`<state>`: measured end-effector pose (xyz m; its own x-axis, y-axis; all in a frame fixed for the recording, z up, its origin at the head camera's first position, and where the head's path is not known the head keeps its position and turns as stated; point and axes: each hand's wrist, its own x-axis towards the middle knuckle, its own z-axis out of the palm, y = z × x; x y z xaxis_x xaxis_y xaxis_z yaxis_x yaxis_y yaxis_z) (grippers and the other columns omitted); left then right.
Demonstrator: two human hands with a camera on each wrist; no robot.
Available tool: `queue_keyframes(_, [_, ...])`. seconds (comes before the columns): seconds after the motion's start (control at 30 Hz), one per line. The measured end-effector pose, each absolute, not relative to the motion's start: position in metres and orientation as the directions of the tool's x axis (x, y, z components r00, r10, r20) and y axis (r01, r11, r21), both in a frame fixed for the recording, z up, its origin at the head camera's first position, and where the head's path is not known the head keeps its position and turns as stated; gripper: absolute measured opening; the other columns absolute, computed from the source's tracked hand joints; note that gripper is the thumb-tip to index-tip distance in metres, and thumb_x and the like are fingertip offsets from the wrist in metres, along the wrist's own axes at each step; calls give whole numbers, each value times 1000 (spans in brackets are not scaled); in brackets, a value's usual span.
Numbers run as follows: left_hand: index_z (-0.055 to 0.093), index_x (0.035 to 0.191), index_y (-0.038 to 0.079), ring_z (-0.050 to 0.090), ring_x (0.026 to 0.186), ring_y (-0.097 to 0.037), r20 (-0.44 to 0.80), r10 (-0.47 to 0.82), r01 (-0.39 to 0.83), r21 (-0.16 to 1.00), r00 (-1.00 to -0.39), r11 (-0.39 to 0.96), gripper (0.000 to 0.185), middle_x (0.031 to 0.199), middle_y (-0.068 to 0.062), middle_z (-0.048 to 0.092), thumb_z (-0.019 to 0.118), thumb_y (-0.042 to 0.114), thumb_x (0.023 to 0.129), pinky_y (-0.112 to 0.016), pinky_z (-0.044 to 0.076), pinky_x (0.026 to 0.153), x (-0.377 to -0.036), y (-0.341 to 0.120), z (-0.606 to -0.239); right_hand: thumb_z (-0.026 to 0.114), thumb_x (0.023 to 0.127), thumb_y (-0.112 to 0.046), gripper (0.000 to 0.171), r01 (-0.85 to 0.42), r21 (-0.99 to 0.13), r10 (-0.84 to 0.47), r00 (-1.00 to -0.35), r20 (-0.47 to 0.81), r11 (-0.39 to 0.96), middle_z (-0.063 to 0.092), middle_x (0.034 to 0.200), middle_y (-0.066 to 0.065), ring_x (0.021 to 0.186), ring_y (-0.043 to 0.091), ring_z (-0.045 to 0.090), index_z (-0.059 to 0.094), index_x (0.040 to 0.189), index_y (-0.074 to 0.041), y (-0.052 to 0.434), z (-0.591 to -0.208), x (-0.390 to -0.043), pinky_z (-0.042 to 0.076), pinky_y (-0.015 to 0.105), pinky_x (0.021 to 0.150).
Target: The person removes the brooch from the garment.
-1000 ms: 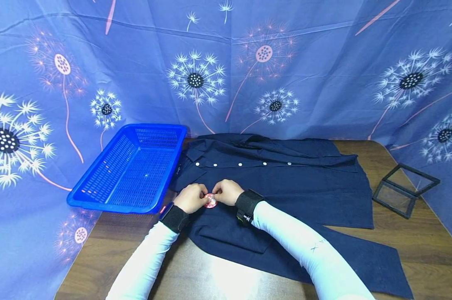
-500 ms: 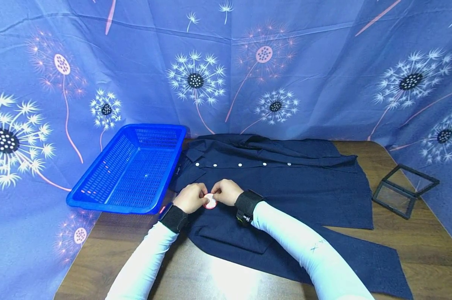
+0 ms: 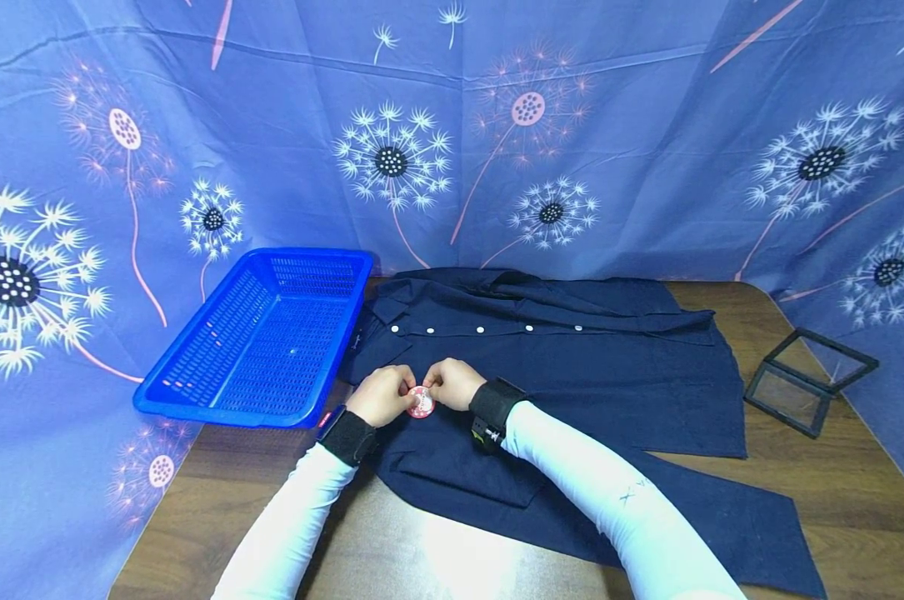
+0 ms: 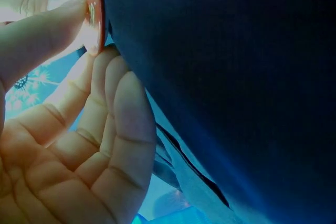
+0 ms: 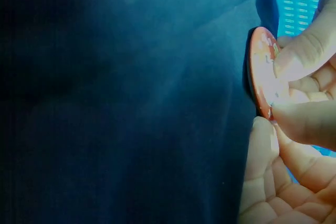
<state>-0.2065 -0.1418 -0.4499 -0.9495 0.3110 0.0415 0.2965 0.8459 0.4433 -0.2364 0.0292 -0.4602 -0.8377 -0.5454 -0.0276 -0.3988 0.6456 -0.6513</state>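
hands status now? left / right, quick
Left hand: fingers pinching the round pink badge against the dark shirt.
Right hand: fingers pinching the same badge from the other side.

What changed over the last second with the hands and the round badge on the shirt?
Almost nothing. Both hands, left hand and right hand, keep their grip on the pink round badge against the dark shirt; the badge only shows a slight wobble between the fingers, with no clear travel. The blue basket and the black frame stayed put.
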Motion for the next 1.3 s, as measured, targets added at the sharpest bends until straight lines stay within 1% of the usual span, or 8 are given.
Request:
queue_keyframes(0.1, [63, 77, 11, 54, 62, -9, 47, 321, 307, 448, -946, 840, 14, 68, 2, 61, 77, 12, 77, -26, 41, 56, -207, -142, -449, 61, 79, 1, 9, -389, -673, -546, -837, -27, 629, 62, 66, -2, 59, 5, 47, 69, 81, -2, 30, -461, -236, 38, 17, 57])
queue_keyframes(0.2, [64, 76, 11, 56, 63, -9, 50, 334, 320, 451, -941, 833, 12, 68, 2, 64, 76, 12, 77, -25, 43, 56, -206, -142, -449, 60, 80, 1, 8, -370, -693, -542, -840, -35, 618, 61, 66, -3, 59, 5, 47, 68, 82, -2, 31, -459, -234, 38, 17, 56])
queue_keyframes(0.27, [66, 76, 10, 57, 64, -9, 56, 346, 333, 453, -936, 827, 10, 70, 1, 66, 76, 12, 77, -26, 44, 57, -206, -142, -449, 60, 80, 1, 9, -362, -697, -540, -841, -43, 619, 61, 67, -3, 59, 4, 47, 68, 83, -2, 31, -458, -233, 38, 17, 56])
queue_keyframes(0.33, [67, 77, 10, 57, 65, -9, 62, 357, 345, 451, -932, 823, 9, 70, 1, 66, 75, 12, 77, -26, 45, 58, -206, -143, -449, 60, 81, 2, 10, -353, -697, -540, -840, -57, 624, 63, 70, 1, 60, 5, 48, 69, 85, -1, 31, -456, -233, 38, 17, 57])
queue_keyframes(0.6, [69, 78, 10, 54, 64, -9, 57, 385, 370, 438, -921, 819, 10, 69, 2, 63, 78, 15, 76, -27, 42, 57, -206, -147, -452, 61, 81, 2, 10, -365, -704, -540, -841, -31, 609, 62, 70, 0, 61, 5, 47, 69, 85, -1, 32, -454, -234, 38, 17, 58])
queue_keyframes(0.87, [69, 79, 9, 52, 64, -10, 51, 411, 390, 443, -910, 807, 12, 67, 2, 62, 78, 15, 74, -26, 40, 57, -207, -148, -453, 62, 81, 2, 9, -385, -704, -541, -841, 0, 597, 61, 68, -1, 60, 6, 47, 69, 84, -2, 31, -455, -234, 37, 17, 57])
queue_keyframes(1.17, [63, 74, 12, 47, 66, -11, 60, 404, 391, 413, -913, 822, 17, 68, 2, 56, 79, 18, 73, -28, 37, 58, -206, -148, -454, 64, 81, -1, 6, -424, -680, -543, -838, 44, 599, 62, 67, -1, 61, 4, 47, 68, 82, -4, 30, -455, -232, 38, 17, 58])
queue_keyframes(1.3, [66, 83, 10, 49, 70, -13, 69, 381, 377, 390, -922, 840, 20, 75, -1, 56, 81, 20, 73, -30, 40, 62, -203, -147, -454, 64, 81, -1, 5, -451, -668, -550, -832, 73, 593, 64, 71, 1, 63, 4, 49, 68, 83, -4, 30, -453, -231, 41, 18, 60])
